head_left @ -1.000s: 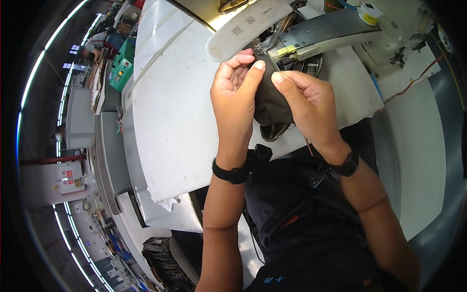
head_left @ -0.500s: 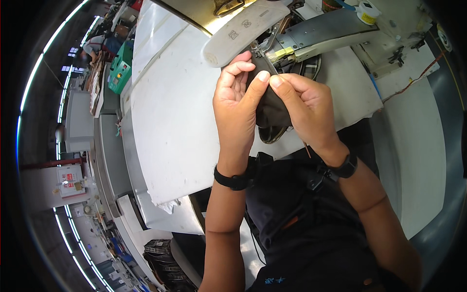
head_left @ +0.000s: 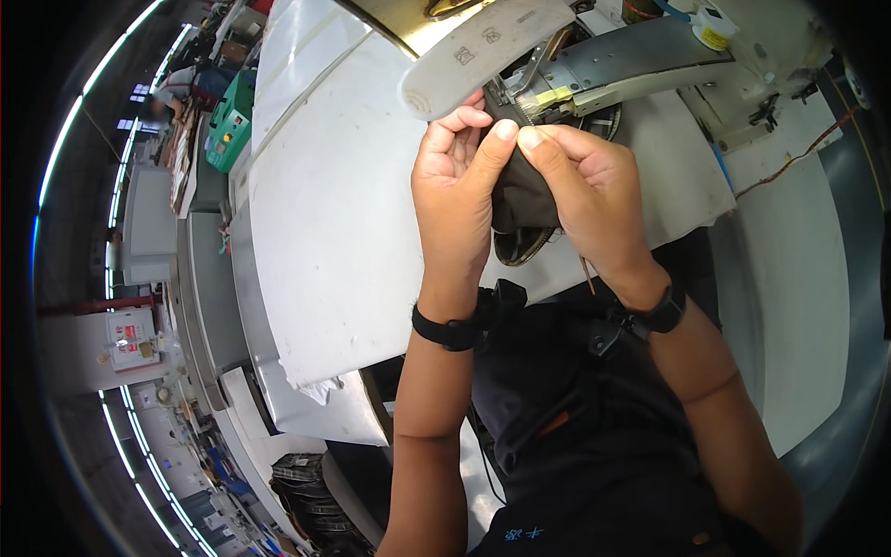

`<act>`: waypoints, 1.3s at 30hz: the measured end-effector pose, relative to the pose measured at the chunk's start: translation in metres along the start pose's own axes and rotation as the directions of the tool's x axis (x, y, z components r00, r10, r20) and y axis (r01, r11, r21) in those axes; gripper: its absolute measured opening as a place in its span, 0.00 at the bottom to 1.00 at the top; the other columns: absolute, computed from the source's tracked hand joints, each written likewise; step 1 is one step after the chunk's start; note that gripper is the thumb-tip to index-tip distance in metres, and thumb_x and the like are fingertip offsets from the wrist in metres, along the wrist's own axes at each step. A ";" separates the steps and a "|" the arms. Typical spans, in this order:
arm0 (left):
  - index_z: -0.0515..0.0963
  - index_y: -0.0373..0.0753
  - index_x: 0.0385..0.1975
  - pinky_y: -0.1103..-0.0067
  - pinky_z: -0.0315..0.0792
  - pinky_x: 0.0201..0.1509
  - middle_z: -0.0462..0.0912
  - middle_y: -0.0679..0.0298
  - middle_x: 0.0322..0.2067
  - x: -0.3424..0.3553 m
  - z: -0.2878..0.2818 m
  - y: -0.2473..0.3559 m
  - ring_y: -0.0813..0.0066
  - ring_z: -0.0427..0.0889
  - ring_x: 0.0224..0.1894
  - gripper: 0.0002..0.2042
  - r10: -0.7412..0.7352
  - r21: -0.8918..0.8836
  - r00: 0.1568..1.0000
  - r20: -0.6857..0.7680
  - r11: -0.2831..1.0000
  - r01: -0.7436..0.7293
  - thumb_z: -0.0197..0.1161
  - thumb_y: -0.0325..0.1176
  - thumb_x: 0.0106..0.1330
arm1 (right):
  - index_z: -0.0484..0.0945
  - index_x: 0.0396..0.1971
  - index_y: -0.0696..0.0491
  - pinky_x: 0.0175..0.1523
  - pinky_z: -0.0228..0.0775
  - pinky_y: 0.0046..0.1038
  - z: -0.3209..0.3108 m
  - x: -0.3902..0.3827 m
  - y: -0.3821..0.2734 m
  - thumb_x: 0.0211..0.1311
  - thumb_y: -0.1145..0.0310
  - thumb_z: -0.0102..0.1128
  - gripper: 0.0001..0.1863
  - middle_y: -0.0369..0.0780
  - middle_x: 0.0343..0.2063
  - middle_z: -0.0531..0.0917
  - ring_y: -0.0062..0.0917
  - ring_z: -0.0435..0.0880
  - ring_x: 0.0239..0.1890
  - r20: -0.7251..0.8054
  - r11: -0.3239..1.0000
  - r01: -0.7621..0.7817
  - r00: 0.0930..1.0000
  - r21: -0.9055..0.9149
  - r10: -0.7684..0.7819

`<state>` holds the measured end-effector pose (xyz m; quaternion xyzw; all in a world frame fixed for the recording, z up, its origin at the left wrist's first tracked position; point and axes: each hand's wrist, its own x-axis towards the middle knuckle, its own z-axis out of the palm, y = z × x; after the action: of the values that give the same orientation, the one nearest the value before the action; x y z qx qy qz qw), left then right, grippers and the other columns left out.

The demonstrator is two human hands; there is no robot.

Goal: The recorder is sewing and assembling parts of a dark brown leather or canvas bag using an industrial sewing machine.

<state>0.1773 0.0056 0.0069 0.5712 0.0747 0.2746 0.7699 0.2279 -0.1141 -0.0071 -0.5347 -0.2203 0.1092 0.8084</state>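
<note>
Both my hands work at a piece of dark brown cloth [head_left: 524,200] beside the sewing head of a sewing machine [head_left: 640,67]. Thumb to finger, my left hand [head_left: 455,190] pinches the cloth's edge, its other fingers curled loosely near the machine's metal foot. Close beside it, my right hand [head_left: 594,186] pinches the same edge, thumb tips nearly touching. A narrow toothed strip, like a zipper, runs along the edge toward the foot, partly hidden by my thumbs. Below the machine arm hangs a checked part of the cloth [head_left: 603,121]. My fingertips hide the exact grip.
A long pale cover [head_left: 487,56] overhangs the cloth from the upper left. The white tabletop [head_left: 325,232] stretches left. A small white bottle [head_left: 710,28] stands by the machine. Folded checked cloth [head_left: 306,487] lies lower left. Farther off are a green box [head_left: 230,121] and a person [head_left: 190,85].
Both hands, still pinching the cloth, have shifted slightly up toward the sewing head. Less of the toothed strip shows above my thumbs. The whole view has moved a little.
</note>
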 end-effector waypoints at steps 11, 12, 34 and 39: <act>0.76 0.37 0.46 0.77 0.71 0.65 0.72 0.60 0.64 0.010 -0.003 0.001 0.77 0.77 0.58 0.08 -0.027 0.044 1.000 0.002 0.999 0.027 0.67 0.24 0.71 | 0.85 0.39 0.65 0.32 0.64 0.17 0.001 0.007 0.002 0.75 0.70 0.59 0.12 0.28 0.25 0.81 0.06 0.71 0.29 0.020 1.000 -0.025 0.999 -0.009 0.025; 0.76 0.37 0.45 0.77 0.71 0.65 0.72 0.61 0.63 0.011 -0.003 0.002 0.77 0.77 0.58 0.08 -0.026 0.030 1.000 0.017 0.999 0.025 0.67 0.24 0.71 | 0.84 0.35 0.64 0.27 0.59 0.18 0.002 0.008 0.003 0.74 0.70 0.59 0.12 0.27 0.19 0.77 0.06 0.67 0.24 -0.006 1.000 0.006 1.000 -0.003 -0.006; 0.75 0.41 0.40 0.79 0.70 0.58 0.79 0.67 0.41 0.039 -0.009 0.007 0.76 0.77 0.48 0.09 -0.288 -0.181 0.949 0.130 0.934 0.308 0.64 0.19 0.65 | 0.80 0.29 0.62 0.26 0.55 0.20 -0.002 0.010 0.015 0.75 0.68 0.59 0.14 0.26 0.18 0.70 0.08 0.62 0.24 0.044 0.994 0.098 0.994 -0.053 -0.096; 0.75 0.41 0.41 0.79 0.70 0.58 0.79 0.67 0.42 0.029 -0.005 0.001 0.76 0.77 0.48 0.10 -0.245 -0.219 0.967 0.077 0.942 0.256 0.63 0.18 0.64 | 0.80 0.28 0.62 0.26 0.56 0.20 0.001 0.011 0.013 0.73 0.69 0.60 0.14 0.27 0.16 0.70 0.07 0.63 0.23 -0.003 0.993 0.106 0.994 -0.043 -0.106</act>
<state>0.1987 0.0248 0.0112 0.4717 0.0959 0.1673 0.8604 0.2376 -0.1031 -0.0163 -0.5396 -0.2485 0.0599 0.8021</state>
